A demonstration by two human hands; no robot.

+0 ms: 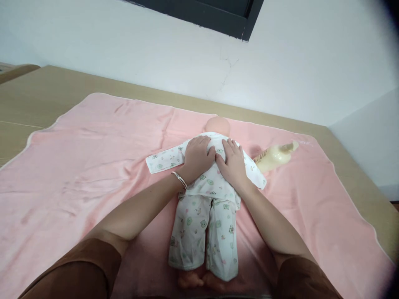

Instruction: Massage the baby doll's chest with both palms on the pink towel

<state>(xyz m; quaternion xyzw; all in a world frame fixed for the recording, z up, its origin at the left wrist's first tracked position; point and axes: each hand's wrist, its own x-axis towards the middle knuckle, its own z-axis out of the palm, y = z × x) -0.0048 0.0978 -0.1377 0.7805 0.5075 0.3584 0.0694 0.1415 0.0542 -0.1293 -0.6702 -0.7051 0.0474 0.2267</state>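
A baby doll (pixel 217 125) lies on a pink blanket (pixel 124 137), its head away from me and its bare feet toward me. No facial features show on the head. The doll wears a white printed top (pixel 212 182) and matching trousers (pixel 190 232). My left hand (pixel 198 155) rests flat on the left side of the upper torso, a silver bangle at its wrist. On the right side lies my right hand (pixel 232 164), fingers extended over the cloth. The thumbs come close together near the middle. Neither hand grips anything.
A cream pump bottle (pixel 274 157) lies on its side on the blanket, right of the doll, close to its sleeve. Under the blanket is a wooden table (pixel 77 81). A white wall (pixel 174 58) with a dark frame (pixel 230 25) stands behind it.
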